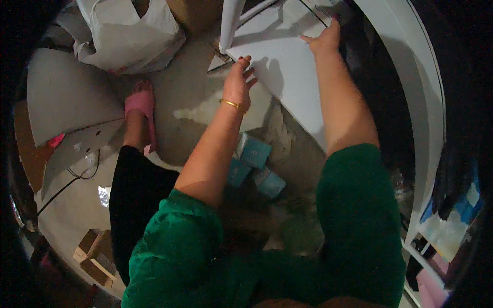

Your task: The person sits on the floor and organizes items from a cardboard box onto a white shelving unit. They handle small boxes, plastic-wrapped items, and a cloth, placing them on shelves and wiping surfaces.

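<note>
My left hand (238, 82), a gold bangle at its wrist, is held with fingers apart over the near left edge of a white board (292, 73). Nothing shows in it, and its shadow falls on the board. Farther up and to the right, my right hand (325, 36) is over the board's far right part, thumb and fingers spread; some fingertips are hard to make out. A pale sheet (302, 17) with a dark line across it lies beside that hand. A white post (231, 25) stands at the board's left corner.
Several light blue boxes (256, 152) lie on the floor below my left forearm. A white plastic bag (131, 42) stands at the upper left, near an opened carton (73, 88). A small cardboard box (96, 256) is at the lower left. A white curved frame (421, 77) runs along the right.
</note>
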`<state>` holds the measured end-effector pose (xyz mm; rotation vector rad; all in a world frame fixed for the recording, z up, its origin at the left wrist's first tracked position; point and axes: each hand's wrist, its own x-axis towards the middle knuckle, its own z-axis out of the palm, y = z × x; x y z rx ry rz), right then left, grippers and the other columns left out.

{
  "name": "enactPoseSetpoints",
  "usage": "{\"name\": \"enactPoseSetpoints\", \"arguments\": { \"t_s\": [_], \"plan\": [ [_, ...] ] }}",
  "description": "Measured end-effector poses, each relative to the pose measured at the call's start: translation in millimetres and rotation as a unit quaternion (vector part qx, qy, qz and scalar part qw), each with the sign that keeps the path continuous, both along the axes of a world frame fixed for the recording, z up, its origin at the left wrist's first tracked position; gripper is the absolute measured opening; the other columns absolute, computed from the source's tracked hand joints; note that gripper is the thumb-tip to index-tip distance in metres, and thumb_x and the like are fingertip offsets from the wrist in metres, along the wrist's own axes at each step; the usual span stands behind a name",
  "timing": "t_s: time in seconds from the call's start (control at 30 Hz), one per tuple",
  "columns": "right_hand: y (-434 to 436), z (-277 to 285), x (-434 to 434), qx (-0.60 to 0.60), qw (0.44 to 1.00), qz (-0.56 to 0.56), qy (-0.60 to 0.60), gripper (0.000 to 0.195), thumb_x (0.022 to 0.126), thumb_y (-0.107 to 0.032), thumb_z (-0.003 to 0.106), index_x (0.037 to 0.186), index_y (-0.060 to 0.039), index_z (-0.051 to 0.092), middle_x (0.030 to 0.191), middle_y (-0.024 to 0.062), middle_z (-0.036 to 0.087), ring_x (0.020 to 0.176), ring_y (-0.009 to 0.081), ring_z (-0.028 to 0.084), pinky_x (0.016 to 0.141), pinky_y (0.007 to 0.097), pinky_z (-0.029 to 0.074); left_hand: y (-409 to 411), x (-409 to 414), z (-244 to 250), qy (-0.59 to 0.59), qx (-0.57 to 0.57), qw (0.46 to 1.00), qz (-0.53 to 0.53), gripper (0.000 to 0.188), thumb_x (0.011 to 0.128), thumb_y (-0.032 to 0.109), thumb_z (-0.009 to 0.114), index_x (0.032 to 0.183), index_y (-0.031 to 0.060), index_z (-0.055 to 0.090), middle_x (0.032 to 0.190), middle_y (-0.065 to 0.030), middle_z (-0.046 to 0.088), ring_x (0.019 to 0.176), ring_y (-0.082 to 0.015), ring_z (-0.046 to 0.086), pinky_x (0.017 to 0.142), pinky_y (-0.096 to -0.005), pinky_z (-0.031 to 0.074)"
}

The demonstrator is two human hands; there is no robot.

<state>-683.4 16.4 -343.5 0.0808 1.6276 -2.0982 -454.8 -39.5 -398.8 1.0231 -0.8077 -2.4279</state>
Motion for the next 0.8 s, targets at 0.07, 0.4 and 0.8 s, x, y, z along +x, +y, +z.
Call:
{"name": "enactPoseSetpoints", "arguments": {
  "t_s": [0.07, 0.4, 0.8],
  "plan": [
    [35, 14, 18, -0.018, 0.998, -0.018, -0.049, 0.067, 0.091, -0.052, 0.037, 0.147, -0.0195, 0.02, 0.153, 0.009, 0.015, 0.136, 0.0348, 0.025, 0.099, 0.0722, 0.022, 6, -1, 10, 0.001, 0.008, 1.0, -0.001, 0.047, 0.091, 0.036, 0.049, 0.125, 0.003, 0.05, 0.13, -0.012, 0.049, 0.117, -0.0284, 0.048, 0.097, -0.0434, 0.04],
    [245, 77, 236, 0.025, 0.996, -0.006, -0.081, 0.051, 0.086, -0.025, 0.057, 0.129, 0.0, 0.045, 0.121, 0.0205, 0.054, 0.108, 0.0324, 0.056, 0.088, 0.0424, 0.048, 49, 61, 114, -0.084, -0.061, 0.983, -0.155, 0.031, 0.088, 0.027, 0.056, 0.11, 0.005, 0.058, 0.104, -0.0093, 0.062, 0.093, -0.0233, 0.06, 0.08, -0.0363, 0.048],
    [298, 186, 391, 0.066, 0.997, -0.014, 0.036, 0.031, 0.09, -0.018, 0.055, 0.118, -0.003, 0.056, 0.105, 0.012, 0.059, 0.091, 0.0223, 0.063, 0.077, 0.0322, 0.05, 92, 200, 253, -0.058, -0.372, 0.867, -0.326, 0.034, 0.084, 0.026, 0.057, 0.105, -0.0003, 0.064, 0.095, -0.0128, 0.067, 0.088, -0.0197, 0.064, 0.076, -0.0315, 0.049]
  ]
}}
